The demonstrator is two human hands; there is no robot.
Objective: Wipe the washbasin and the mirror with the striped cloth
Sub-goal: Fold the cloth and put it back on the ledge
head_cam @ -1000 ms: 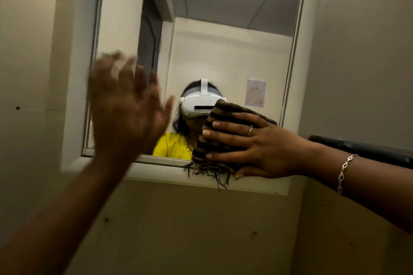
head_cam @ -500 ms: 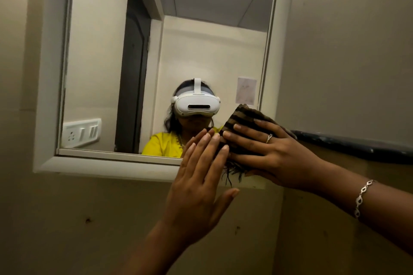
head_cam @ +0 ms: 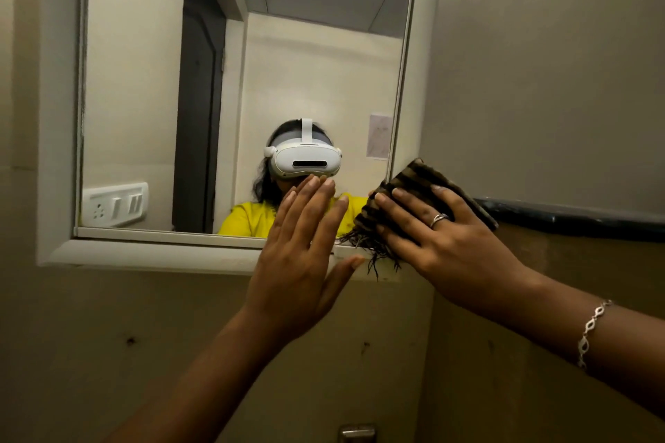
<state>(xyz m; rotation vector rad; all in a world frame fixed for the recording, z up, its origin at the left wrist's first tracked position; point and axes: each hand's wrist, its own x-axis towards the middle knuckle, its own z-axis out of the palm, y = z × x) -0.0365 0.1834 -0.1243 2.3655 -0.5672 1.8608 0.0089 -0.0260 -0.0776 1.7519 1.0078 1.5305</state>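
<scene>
**Brown-striped cloth at the mirror's 5 o'clock corner**

A pale frame (head_cam: 57,119) surrounds the mirror (head_cam: 144,83), which is mounted on a beige wall. At 8 o'clock in the glass, a white switch plate (head_cam: 115,205) appears as a reflection. Near 6 o'clock, the glass reflects a person wearing a white headset (head_cam: 306,160) and a yellow garment (head_cam: 248,218).

The left hand (head_cam: 298,262) is raised in front of the mirror's bottom edge at 6 o'clock. Its fingers are straight and close together, its thumb is spread toward 3 o'clock, and it holds nothing. Contact with the glass cannot be confirmed.

Just beside it, the striped cloth (head_cam: 414,176) lies folded over the mirror's 5 o'clock corner, covering glass and frame. Its fringe hangs over the lower frame rail. The right hand (head_cam: 442,244) presses flat on the cloth with fingers extended and spread. Its thumb is hidden. One finger carries a ring (head_cam: 439,219).

A dark band (head_cam: 575,218) runs along the adjoining wall from the cloth toward 3 o'clock. A silver bracelet (head_cam: 590,331) circles the right wrist at 4 o'clock in the view. A metal fitting (head_cam: 356,433) shows partly at the view's 6 o'clock edge.
</scene>
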